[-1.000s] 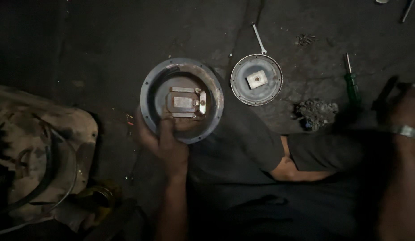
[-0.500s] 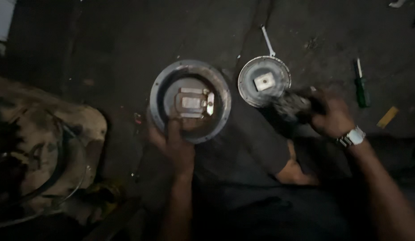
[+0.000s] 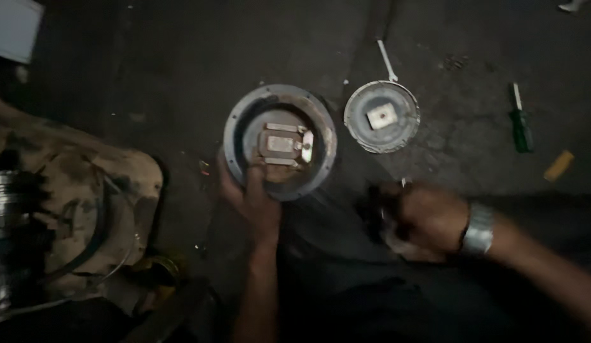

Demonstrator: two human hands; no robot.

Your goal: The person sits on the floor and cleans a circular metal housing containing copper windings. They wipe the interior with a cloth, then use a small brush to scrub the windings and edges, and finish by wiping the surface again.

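My left hand [image 3: 254,200] grips the near rim of a round grey metal cover [image 3: 279,141], thumb lying inside its dish. A squarish metal block with a small brass-coloured part sits in the cover's middle. My right hand [image 3: 419,216], a metal watch on its wrist, is blurred and closed around a dark crumpled wad, low and right of the cover above my knee. A smaller round metal disc [image 3: 382,116] with a square plate at its centre lies on the floor to the right of the cover.
A thin spanner [image 3: 387,60] lies behind the small disc. A green-handled screwdriver [image 3: 520,124] and a small yellow piece [image 3: 558,165] lie at the right. A dirty cloth with a black hose and a metal part [image 3: 67,197] fills the left. The floor is dark concrete.
My right hand reached to the far right, took a dark grey wad off the floor and carried it back toward my knee. The left hand kept its hold on the cover.
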